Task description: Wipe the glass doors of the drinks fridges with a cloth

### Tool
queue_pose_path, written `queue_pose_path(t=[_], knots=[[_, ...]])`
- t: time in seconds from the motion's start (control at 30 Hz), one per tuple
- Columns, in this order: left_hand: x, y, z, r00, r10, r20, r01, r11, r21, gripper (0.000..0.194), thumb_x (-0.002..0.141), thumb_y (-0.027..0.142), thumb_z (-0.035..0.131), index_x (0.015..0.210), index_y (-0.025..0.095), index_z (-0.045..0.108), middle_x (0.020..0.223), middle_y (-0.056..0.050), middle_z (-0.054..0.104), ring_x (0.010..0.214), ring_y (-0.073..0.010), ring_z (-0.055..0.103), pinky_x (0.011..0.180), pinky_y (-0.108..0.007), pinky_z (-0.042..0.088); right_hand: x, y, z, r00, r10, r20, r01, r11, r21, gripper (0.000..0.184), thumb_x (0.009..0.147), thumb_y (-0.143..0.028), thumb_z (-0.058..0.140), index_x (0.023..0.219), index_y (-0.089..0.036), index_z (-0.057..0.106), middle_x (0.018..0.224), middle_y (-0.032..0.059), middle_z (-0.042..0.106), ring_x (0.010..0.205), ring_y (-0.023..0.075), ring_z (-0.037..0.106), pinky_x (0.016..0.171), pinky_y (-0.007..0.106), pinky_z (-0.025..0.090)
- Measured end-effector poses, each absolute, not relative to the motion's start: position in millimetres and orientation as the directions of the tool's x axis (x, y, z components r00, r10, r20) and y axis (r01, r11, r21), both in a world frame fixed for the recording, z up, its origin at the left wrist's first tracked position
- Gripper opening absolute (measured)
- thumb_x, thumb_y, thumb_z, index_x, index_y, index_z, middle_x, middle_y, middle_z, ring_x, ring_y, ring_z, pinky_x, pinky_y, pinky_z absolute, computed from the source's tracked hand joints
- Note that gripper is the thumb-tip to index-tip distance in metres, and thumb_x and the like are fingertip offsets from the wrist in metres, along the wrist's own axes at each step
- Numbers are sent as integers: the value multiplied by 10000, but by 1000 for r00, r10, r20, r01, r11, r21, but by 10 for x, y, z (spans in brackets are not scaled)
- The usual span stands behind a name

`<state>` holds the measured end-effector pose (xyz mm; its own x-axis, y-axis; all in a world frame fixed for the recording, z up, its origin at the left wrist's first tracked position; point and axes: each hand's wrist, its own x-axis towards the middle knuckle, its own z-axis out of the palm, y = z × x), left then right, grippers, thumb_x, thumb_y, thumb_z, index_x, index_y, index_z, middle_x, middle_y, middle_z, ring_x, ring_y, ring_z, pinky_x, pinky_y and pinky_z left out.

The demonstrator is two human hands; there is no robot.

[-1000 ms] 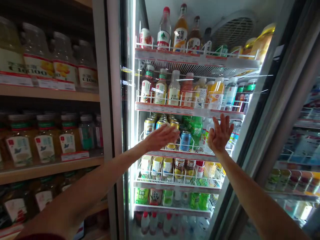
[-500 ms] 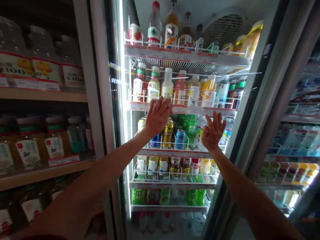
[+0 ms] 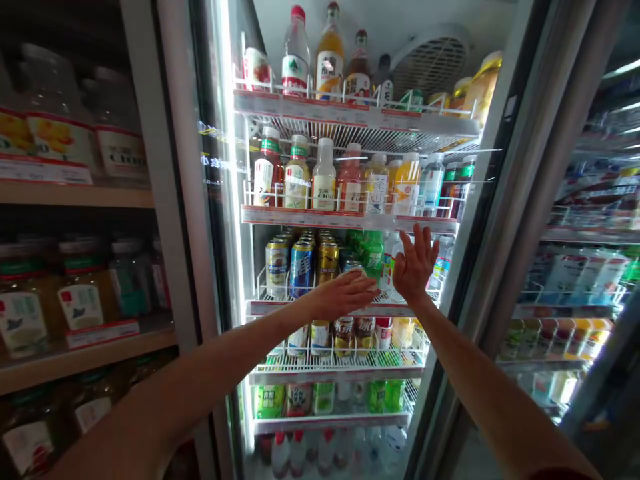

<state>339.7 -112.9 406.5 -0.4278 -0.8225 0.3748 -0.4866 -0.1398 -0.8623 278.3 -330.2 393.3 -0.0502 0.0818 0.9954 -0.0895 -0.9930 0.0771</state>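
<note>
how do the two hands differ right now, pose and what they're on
The left hand lies flat, palm down, fingers pointing right, over a can at the can shelf. The right hand is upright, fingers spread and pointing up, near the green bottles, holding nothing. The left sits lower than the right. Both are open and reach into the open fridge.

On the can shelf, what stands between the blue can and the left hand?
In the head view, one gold can stands between the blue can and the left hand, which lies over a can top.
</note>
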Motion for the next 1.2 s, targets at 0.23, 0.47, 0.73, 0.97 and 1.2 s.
queue_pose_path(t=[0.23, 0.47, 0.73, 0.97, 1.2], knots=[[3421, -1065, 4265, -264, -600, 755, -577, -529, -622, 483, 844, 152, 425, 1324, 140, 370, 1410, -111, 365, 1353, -308, 213, 1080, -580, 219, 2767, -3304, 3934, -57, 93, 994, -78, -993, 88, 445, 873, -289, 308, 1284, -210, 459, 1423, 74, 367, 1368, 218, 226, 1094, 481, 176], [3491, -869, 4030, -360, -740, 569, -518, -349, -781, 443, 873, 187, 396, 1315, 182, 385, 1411, -51, 379, 1353, -222, 244, 1122, -466, 222, 2773, -3319, 3926, -27, 75, 997, -81, -994, 73, 453, 866, -291, 317, 1291, -211, 449, 1426, 80, 362, 1368, 224, 224, 1091, 494, 168], [3560, -364, 3787, -319, -879, 356, -507, -159, -847, 425, 883, 162, 368, 1301, 234, 400, 1410, 25, 383, 1358, -178, 229, 1157, -426, 152, 2769, -3300, 3926, -20, 60, 998, -86, -995, 58, 446, 867, -299, 320, 1281, -206, 459, 1426, 81, 361, 1368, 222, 222, 1092, 495, 168], [3685, 0, 3819, -276, -693, 666, -454, -517, -726, 409, 864, 199, 429, 1273, 214, 445, 1369, -22, 441, 1375, -241, 157, 1143, -484, 146, 2763, -3280, 3927, -43, 69, 997, -35, -997, 67, 453, 866, -297, 336, 1297, -214, 446, 1437, 74, 344, 1365, 229, 231, 1096, 493, 158], [3677, -196, 3742, -205, -606, 769, -509, -605, -612, 463, 859, 209, 433, 1321, 205, 395, 1377, -62, 427, 1372, -247, 166, 1122, -522, 171, 2777, -3337, 3919, -14, 75, 997, -49, -996, 74, 481, 857, -312, 351, 1323, -208, 413, 1453, 91, 310, 1370, 258, 209, 1083, 529, 150]])
